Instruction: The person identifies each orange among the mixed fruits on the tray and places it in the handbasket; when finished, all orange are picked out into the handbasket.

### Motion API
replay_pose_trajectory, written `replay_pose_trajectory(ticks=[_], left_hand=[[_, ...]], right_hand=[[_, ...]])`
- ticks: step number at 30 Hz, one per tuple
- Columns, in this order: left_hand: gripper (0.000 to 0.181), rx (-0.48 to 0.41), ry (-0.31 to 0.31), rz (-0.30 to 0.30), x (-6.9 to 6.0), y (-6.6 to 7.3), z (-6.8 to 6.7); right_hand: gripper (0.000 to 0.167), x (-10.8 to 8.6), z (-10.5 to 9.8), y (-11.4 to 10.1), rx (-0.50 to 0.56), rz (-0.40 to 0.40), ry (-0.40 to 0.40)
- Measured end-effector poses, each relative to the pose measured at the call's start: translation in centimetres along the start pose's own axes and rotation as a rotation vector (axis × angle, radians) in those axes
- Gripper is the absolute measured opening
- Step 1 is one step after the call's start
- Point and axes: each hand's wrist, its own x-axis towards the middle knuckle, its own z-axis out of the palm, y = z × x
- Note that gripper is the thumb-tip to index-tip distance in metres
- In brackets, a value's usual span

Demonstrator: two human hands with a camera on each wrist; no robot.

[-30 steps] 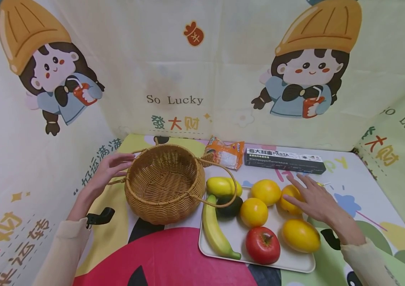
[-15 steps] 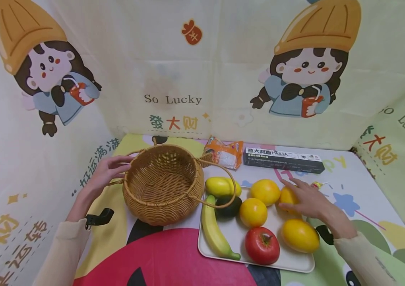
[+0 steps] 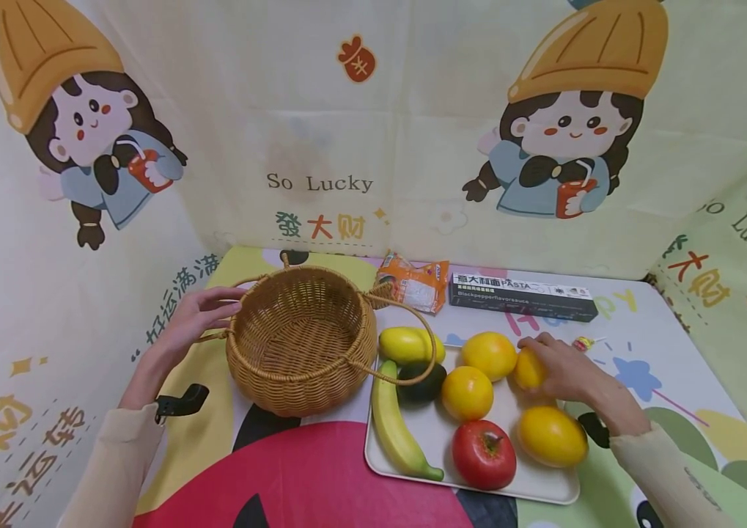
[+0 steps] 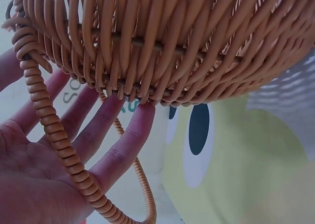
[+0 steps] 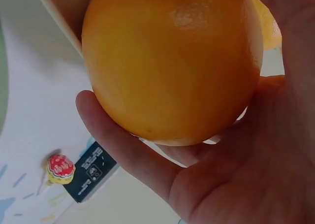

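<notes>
A brown wicker basket [image 3: 303,334] with looped handles stands on the table, nothing visible inside it. At its left side is my left hand [image 3: 198,319], fingers extended and fingertips against the weave. In the left wrist view a handle [image 4: 56,135] crosses in front of the palm. On the right, my right hand [image 3: 567,370] curls its fingers and thumb around an orange [image 3: 528,368] at the tray's far right corner. The right wrist view shows this orange [image 5: 172,61] filling the grasp. The white tray [image 3: 426,425] bears more fruit.
Around the tray lie a banana [image 3: 393,422], lemon [image 3: 406,345], avocado [image 3: 421,383], red apple [image 3: 484,455], yellow mango-like fruit [image 3: 553,436], and two orange fruits [image 3: 488,355]. Behind are an orange snack packet [image 3: 413,282], a pasta box [image 3: 523,297] and a lollipop [image 3: 583,343].
My right hand has moved down and left onto the orange, and its spread fingers have closed around it. The left hand stays at the basket.
</notes>
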Motion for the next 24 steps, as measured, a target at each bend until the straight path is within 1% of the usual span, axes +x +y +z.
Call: replay_pose_trajectory(ticks=[4, 10, 15, 19, 24], left_hand=[[0.051, 0.009, -0.002, 0.0, -0.1, 0.1, 0.0], [0.051, 0.029, 0.005, -0.011, -0.2, 0.2, 0.0], [0.051, 0.039, 0.012, -0.008, -0.2, 0.1, 0.0], [0.051, 0.046, 0.016, -0.006, -0.3, 0.1, 0.1], [0.051, 0.044, 0.014, -0.003, -0.3, 0.2, 0.2]], right_hand=[[0.073, 0.1, -0.1, 0.1, -0.007, -0.003, -0.008], [0.075, -0.1, -0.4, 0.0, -0.034, 0.008, -0.018], [0.076, -0.4, -0.9, 0.0, -0.075, -0.007, 0.005], [0.077, -0.7, -1.4, -0.1, -0.077, -0.002, 0.026], [0.076, -1.1, -2.0, -0.3, -0.094, -0.015, 0.057]])
